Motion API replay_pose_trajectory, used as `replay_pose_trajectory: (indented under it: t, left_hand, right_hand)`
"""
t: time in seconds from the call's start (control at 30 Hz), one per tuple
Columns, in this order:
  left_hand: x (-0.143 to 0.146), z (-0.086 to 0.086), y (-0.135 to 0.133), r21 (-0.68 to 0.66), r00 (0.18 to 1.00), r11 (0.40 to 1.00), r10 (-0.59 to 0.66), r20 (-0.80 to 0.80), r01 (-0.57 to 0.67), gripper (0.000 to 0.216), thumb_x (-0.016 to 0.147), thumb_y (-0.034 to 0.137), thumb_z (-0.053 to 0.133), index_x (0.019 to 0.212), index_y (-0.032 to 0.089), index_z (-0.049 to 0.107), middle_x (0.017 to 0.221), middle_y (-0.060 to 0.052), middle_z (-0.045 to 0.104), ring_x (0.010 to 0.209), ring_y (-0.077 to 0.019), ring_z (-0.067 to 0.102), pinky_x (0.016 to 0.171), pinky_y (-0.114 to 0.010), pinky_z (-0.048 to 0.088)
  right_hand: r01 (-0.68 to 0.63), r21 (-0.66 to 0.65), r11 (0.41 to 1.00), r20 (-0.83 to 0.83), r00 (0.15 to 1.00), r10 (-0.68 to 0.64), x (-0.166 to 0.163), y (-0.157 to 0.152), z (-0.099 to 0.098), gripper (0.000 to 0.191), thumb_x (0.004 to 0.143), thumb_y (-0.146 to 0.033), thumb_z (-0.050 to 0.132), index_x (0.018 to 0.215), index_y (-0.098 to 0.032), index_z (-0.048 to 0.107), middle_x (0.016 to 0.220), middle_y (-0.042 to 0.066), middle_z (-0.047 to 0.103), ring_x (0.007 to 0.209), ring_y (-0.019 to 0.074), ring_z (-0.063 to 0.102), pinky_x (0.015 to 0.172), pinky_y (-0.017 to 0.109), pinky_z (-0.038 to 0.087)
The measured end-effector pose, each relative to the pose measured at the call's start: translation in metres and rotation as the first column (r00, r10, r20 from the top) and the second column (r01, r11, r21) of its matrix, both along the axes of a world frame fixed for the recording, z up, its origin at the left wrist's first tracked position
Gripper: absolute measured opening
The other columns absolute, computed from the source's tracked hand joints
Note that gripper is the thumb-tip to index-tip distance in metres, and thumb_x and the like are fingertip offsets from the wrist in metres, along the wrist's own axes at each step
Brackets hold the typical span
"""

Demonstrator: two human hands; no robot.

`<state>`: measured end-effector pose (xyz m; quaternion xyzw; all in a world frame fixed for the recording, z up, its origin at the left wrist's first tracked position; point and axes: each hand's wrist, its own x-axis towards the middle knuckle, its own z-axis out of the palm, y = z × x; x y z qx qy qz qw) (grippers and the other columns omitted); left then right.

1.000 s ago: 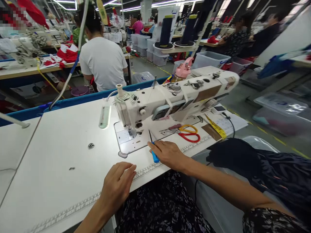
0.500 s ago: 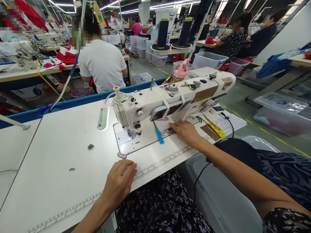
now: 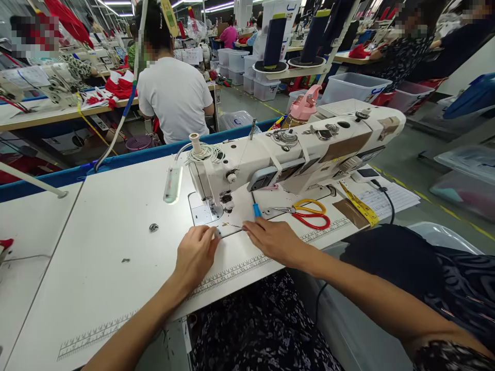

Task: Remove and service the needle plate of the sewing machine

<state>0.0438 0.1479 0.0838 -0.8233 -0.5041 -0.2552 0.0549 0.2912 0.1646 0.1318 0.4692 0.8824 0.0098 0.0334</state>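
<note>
My right hand [image 3: 270, 239] is closed, its fingertips around a thin metal tool [image 3: 233, 225] whose narrow end points left across the machine bed. My left hand [image 3: 195, 252] rests at the front edge of the bed, thumb and fingers drawn together. Whatever they pinch is too small to make out. Just behind both hands stands the white sewing machine [image 3: 297, 149], its needle area lit. Beyond my right fingers lies a screwdriver with a blue handle [image 3: 257, 210]. To its right are scissors [image 3: 309, 214] with one yellow and one red handle.
A yellow tape measure [image 3: 359, 203] and paper sheets [image 3: 390, 201] lie right of the machine. Small metal parts [image 3: 153, 227] sit on the white table [image 3: 112, 216]. A pink-lidded bottle [image 3: 303, 105] stands behind the machine. A person in a white shirt [image 3: 176, 98] sits ahead.
My right hand has moved left from the scissors, uncovering them, and now has a thin metal tool in its fingers. My left hand has shifted up to the bed's edge. The view has turned slightly left.
</note>
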Motion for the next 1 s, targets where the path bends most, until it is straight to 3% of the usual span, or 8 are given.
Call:
replay_pose_trajectory:
  t: [0.13, 0.27, 0.4, 0.53, 0.73, 0.87, 1.0]
  left_hand:
    - [0.000, -0.005, 0.013, -0.015, 0.996, 0.998, 0.053, -0.068, -0.054, 0.014, 0.096, 0.023, 0.054, 0.104, 0.020, 0.064, 0.096, -0.006, 0.067, 0.083, -0.0196, 0.057, 0.070, -0.032, 0.046]
    - [-0.002, -0.009, 0.013, -0.013, 0.996, 0.998, 0.067, -0.052, -0.067, 0.017, 0.096, 0.025, 0.055, 0.109, 0.019, 0.064, 0.103, -0.008, 0.066, 0.090, -0.0210, 0.056, 0.074, -0.033, 0.046]
    - [-0.003, -0.011, 0.013, -0.043, 0.996, 0.995, 0.092, -0.018, -0.093, 0.023, 0.095, 0.028, 0.056, 0.115, 0.018, 0.062, 0.109, -0.010, 0.065, 0.098, -0.0234, 0.055, 0.078, -0.036, 0.047]
    - [-0.005, -0.012, 0.015, -0.053, 0.996, 0.995, 0.089, -0.003, -0.089, 0.026, 0.096, 0.028, 0.056, 0.119, 0.018, 0.061, 0.111, -0.011, 0.064, 0.101, -0.0244, 0.055, 0.081, -0.038, 0.047]
    - [-0.006, -0.012, 0.015, -0.092, 0.997, 0.993, 0.075, 0.025, -0.072, 0.026, 0.097, 0.029, 0.053, 0.119, 0.019, 0.061, 0.110, -0.010, 0.063, 0.100, -0.0244, 0.055, 0.081, -0.039, 0.047]
    - [-0.006, -0.013, 0.016, -0.108, 0.996, 0.992, 0.073, 0.060, -0.066, 0.027, 0.097, 0.029, 0.053, 0.121, 0.019, 0.061, 0.111, -0.011, 0.064, 0.102, -0.0249, 0.055, 0.082, -0.040, 0.046]
    - [-0.009, -0.014, 0.019, -0.113, 0.983, 0.992, 0.078, 0.167, -0.060, 0.031, 0.098, 0.029, 0.053, 0.125, 0.016, 0.059, 0.111, -0.011, 0.064, 0.104, -0.0240, 0.055, 0.086, -0.040, 0.047]
  right_hand:
    - [0.028, -0.041, 0.999, 0.005, 1.000, -0.028, -0.028, 0.015, 0.000, 0.048, 0.107, -0.037, 0.017, 0.125, -0.021, 0.058, 0.104, 0.010, 0.067, 0.083, 0.0205, 0.065, 0.056, 0.028, 0.029]
    - [-0.016, -0.055, 0.998, 0.035, 0.999, 0.018, -0.029, 0.036, 0.011, 0.045, 0.107, -0.036, 0.021, 0.116, -0.020, 0.062, 0.101, 0.009, 0.067, 0.079, 0.0198, 0.064, 0.055, 0.029, 0.024]
    - [-0.057, -0.131, 0.990, 0.062, 0.996, 0.065, -0.028, 0.050, 0.030, 0.041, 0.106, -0.036, 0.026, 0.117, -0.021, 0.063, 0.103, 0.009, 0.065, 0.080, 0.0186, 0.063, 0.060, 0.028, 0.030]
    - [-0.063, -0.087, 0.994, 0.115, 0.991, 0.073, -0.030, 0.055, 0.039, 0.032, 0.101, -0.020, 0.038, 0.121, -0.020, 0.064, 0.111, 0.014, 0.062, 0.085, 0.0197, 0.062, 0.064, 0.027, 0.033]
    - [-0.139, 0.057, 0.989, 0.007, 0.990, 0.139, -0.021, 0.071, 0.011, 0.037, 0.091, -0.005, 0.041, 0.117, -0.017, 0.065, 0.118, 0.016, 0.059, 0.083, 0.0186, 0.058, 0.058, 0.026, 0.028]
    - [-0.121, -0.028, 0.992, -0.281, 0.953, 0.108, -0.010, 0.088, -0.017, 0.033, 0.095, -0.009, 0.041, 0.114, -0.018, 0.066, 0.107, 0.011, 0.060, 0.075, 0.0132, 0.054, 0.060, 0.023, 0.031]
    - [-0.183, -0.116, 0.976, -0.517, 0.851, 0.098, -0.011, 0.090, -0.028, 0.028, 0.098, -0.015, 0.042, 0.109, -0.019, 0.067, 0.099, 0.007, 0.057, 0.082, 0.0132, 0.055, 0.067, 0.022, 0.038]
